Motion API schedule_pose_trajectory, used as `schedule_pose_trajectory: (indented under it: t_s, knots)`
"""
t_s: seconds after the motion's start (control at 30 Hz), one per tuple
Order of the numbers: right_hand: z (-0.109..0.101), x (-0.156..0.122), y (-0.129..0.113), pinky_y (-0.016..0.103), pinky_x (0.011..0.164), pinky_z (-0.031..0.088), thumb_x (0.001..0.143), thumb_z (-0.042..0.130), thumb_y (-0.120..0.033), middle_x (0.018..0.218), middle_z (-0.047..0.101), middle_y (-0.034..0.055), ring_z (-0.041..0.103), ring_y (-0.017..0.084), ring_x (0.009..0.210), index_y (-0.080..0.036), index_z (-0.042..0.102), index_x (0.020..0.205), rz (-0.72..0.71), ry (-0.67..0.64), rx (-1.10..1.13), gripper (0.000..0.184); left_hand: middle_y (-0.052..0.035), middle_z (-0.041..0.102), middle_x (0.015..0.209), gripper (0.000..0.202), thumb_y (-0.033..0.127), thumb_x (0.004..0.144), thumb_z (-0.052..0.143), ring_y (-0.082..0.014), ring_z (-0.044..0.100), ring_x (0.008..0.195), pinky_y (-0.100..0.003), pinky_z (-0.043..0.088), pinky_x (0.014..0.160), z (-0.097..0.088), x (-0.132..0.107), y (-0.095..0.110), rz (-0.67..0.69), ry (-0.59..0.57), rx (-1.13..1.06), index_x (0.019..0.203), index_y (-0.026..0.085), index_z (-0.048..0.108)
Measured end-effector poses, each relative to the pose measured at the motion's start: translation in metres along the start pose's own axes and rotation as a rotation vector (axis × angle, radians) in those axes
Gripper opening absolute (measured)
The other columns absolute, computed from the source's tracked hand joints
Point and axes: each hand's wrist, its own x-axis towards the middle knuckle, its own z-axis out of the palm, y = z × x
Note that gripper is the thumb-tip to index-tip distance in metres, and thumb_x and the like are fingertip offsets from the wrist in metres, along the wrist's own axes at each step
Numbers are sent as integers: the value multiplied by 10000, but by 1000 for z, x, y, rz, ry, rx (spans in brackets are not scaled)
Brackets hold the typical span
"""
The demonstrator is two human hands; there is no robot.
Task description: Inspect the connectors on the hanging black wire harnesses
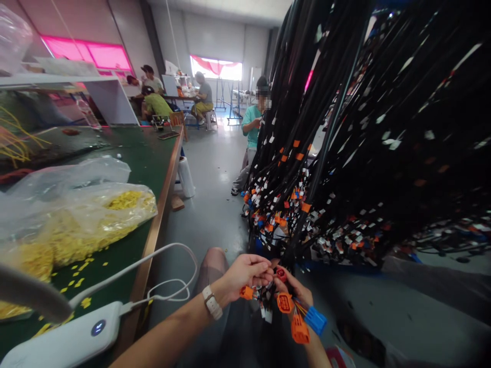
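My left hand (245,276), with a pale watch on the wrist, is closed in a pinch on a small orange connector (282,274) at the end of the hanging wires. My right hand (297,292) is closed underneath, gripping a bunch of wire ends. Orange connectors (286,302) and a blue connector (315,320) dangle from that bunch. Both hands sit at the foot of a big mass of black wire harnesses (364,143) with white tags and orange and blue plugs.
A green workbench (149,158) on the left carries clear bags of yellow parts (95,220), scattered yellow bits, and a white power bank (72,340) with a white cable. A person in a teal shirt (251,122) sits beyond the harnesses. More people work at far tables.
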Motion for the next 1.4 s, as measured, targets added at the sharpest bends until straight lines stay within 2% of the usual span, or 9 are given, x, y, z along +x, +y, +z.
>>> schedule_pose_trajectory:
  t_s: [0.23,0.4,0.57,0.7,0.9,1.03,1.27,1.4]
  knots:
    - [-3,2,-5,405,787,540,693,642,-416,944,712,93,669,277,847,-201,702,987,-58,-53,-35,369,-89,666,794,323,230,619,755,-111,627,645,-203,482,639,2,-4,2,6,-88,77,873,80,622]
    - [-2,0,-4,409,797,536,707,637,-424,972,707,84,665,275,873,-204,691,1009,-71,-52,-46,377,-56,636,685,323,345,637,720,-112,586,576,-216,446,569,5,-4,1,67,-37,195,813,93,617]
    - [-1,-1,-5,389,771,544,713,631,-431,944,713,98,671,281,843,-179,695,1003,-66,-45,-74,389,-11,574,569,304,364,636,706,-91,500,523,-203,389,531,7,-3,1,165,24,339,761,93,649]
    - [0,-1,-2,400,779,538,710,634,-427,957,710,94,671,279,842,-191,696,997,-95,-74,-101,377,-33,601,635,237,320,688,665,-103,497,561,-209,385,555,9,-5,-2,236,28,421,784,104,668]
    - [0,-2,1,373,731,553,707,634,-427,933,715,95,679,265,793,-189,705,977,-97,-65,-108,367,-65,585,822,123,239,731,631,-155,518,818,-219,396,757,11,-7,-6,442,30,602,746,144,707]
    - [0,-2,-1,346,673,563,705,631,-417,900,723,84,685,253,739,-204,710,964,-128,-63,-138,344,-58,561,844,89,201,724,625,-156,514,832,-221,390,773,13,-8,-7,469,62,595,727,156,702]
    - [1,-4,-1,342,668,564,707,627,-392,904,722,84,685,255,743,-204,714,959,-164,-43,-150,326,-64,573,852,79,161,721,599,-164,536,828,-235,413,747,14,-7,-12,445,83,575,708,140,673]
    - [0,-3,-1,356,723,555,701,640,-373,921,718,90,681,267,800,-195,713,960,-165,-57,-156,323,-68,588,843,82,144,716,589,-167,541,830,-240,413,755,14,-7,-10,445,93,631,688,139,666]
